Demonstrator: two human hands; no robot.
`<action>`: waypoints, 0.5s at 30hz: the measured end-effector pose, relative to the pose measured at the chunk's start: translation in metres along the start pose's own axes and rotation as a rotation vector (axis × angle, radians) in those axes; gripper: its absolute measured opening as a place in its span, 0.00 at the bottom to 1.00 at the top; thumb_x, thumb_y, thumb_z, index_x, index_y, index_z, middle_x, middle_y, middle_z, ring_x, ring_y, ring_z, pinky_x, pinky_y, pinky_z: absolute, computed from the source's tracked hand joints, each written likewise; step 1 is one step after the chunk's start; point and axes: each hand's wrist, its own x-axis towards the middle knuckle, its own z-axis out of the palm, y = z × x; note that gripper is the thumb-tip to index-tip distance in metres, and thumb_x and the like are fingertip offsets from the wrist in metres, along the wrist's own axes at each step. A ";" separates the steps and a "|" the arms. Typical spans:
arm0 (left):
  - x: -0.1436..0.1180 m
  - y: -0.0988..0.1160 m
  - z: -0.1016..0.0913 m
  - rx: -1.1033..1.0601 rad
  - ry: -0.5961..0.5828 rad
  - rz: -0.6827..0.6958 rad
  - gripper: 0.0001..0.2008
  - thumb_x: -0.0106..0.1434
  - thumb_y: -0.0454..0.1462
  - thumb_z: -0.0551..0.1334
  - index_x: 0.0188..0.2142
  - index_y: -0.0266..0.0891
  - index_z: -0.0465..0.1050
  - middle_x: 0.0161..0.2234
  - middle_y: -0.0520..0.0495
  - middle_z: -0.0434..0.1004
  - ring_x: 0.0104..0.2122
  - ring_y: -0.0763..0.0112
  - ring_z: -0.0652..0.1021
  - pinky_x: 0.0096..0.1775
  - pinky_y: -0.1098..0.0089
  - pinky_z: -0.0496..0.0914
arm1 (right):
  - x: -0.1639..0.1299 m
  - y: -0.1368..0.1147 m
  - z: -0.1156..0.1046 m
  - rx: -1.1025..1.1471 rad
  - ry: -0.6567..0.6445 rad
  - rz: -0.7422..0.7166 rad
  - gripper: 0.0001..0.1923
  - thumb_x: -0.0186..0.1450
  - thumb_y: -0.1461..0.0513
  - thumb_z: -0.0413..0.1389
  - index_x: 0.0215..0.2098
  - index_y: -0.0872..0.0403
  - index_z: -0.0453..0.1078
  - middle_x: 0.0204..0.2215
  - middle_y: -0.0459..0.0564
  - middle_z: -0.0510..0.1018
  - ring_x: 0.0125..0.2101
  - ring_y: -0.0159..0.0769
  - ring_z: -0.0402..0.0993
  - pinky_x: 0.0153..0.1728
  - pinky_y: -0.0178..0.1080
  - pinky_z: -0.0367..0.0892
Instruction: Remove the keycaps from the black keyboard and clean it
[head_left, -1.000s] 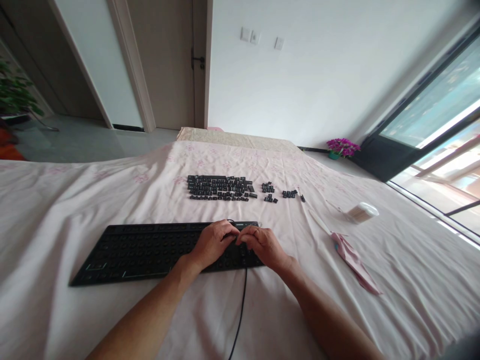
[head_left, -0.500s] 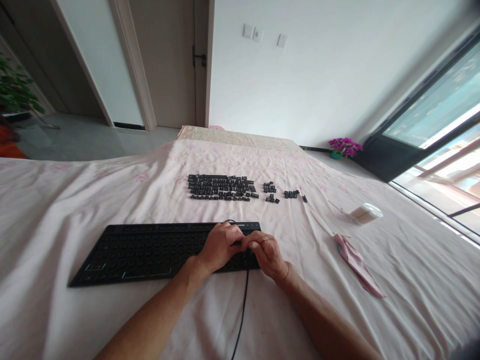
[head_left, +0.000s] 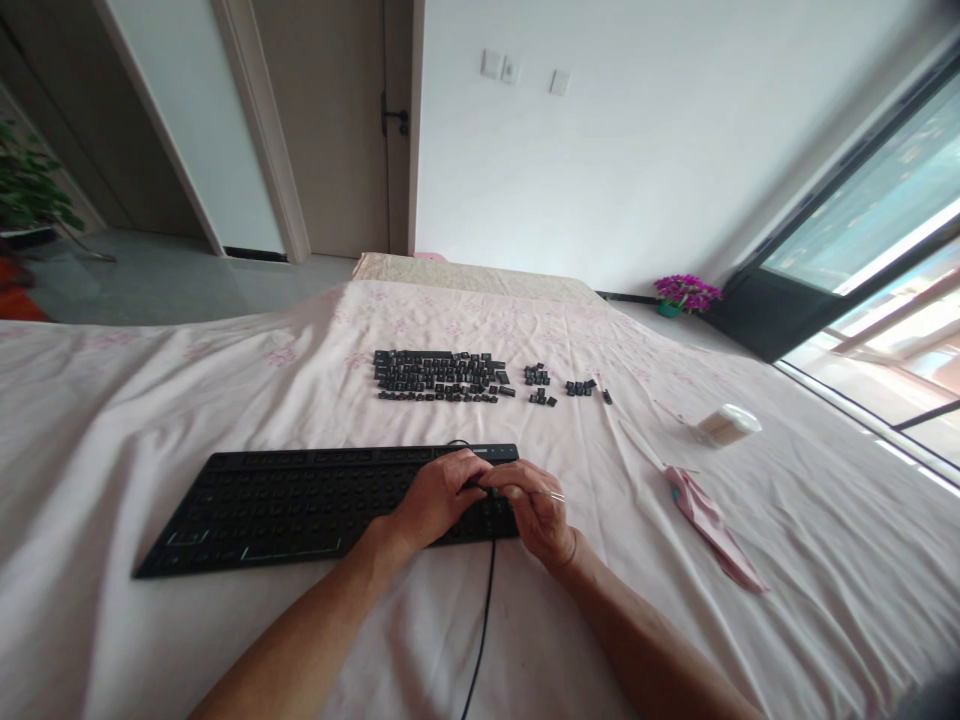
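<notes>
A black keyboard (head_left: 300, 500) lies on the pink cloth, with most of its keycaps off. Over its right end my two hands meet, fingertips together. My right hand (head_left: 538, 510) is closed around a small tool with two thin metal prongs (head_left: 555, 495), which stick out to the right past the knuckles. My left hand (head_left: 442, 490) is closed in a pinch against the right fingers; a dark bit shows there, but what it holds is hidden. Beyond the keyboard, loose black keycaps (head_left: 442, 372) lie in rows, with smaller groups of keycaps (head_left: 536, 376) to their right.
The keyboard's cable (head_left: 484, 620) runs toward me between my forearms. On the right lie a clear tub of cotton swabs (head_left: 727, 425) and a pink cloth piece (head_left: 712, 530). A floral sheet (head_left: 300, 400) covers the surface. Purple flowers (head_left: 686, 292) stand by the wall.
The tool's metal prongs now show beyond my right hand, where they were not visible before. My right hand has turned slightly; both hands stay over the keyboard's right end.
</notes>
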 end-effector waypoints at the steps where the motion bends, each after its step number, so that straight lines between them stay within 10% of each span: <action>1: 0.000 0.000 0.000 -0.015 0.011 -0.003 0.08 0.63 0.41 0.61 0.39 0.41 0.73 0.37 0.50 0.75 0.38 0.67 0.74 0.41 0.70 0.66 | 0.000 0.000 -0.001 -0.024 0.012 -0.005 0.15 0.69 0.61 0.44 0.39 0.50 0.73 0.34 0.50 0.80 0.35 0.38 0.75 0.39 0.42 0.70; 7: -0.002 -0.003 0.002 -0.069 0.064 -0.100 0.19 0.57 0.28 0.62 0.47 0.45 0.71 0.38 0.53 0.76 0.38 0.70 0.76 0.43 0.71 0.68 | 0.001 -0.002 -0.013 -0.168 0.107 -0.049 0.16 0.68 0.65 0.44 0.48 0.50 0.70 0.40 0.52 0.78 0.45 0.42 0.71 0.48 0.46 0.66; 15: -0.001 -0.008 0.005 -0.185 0.172 -0.170 0.24 0.56 0.26 0.61 0.51 0.43 0.68 0.37 0.51 0.78 0.36 0.71 0.78 0.43 0.70 0.71 | 0.008 0.004 -0.005 -0.433 -0.133 0.164 0.08 0.67 0.60 0.52 0.41 0.48 0.73 0.35 0.49 0.79 0.37 0.39 0.72 0.37 0.38 0.64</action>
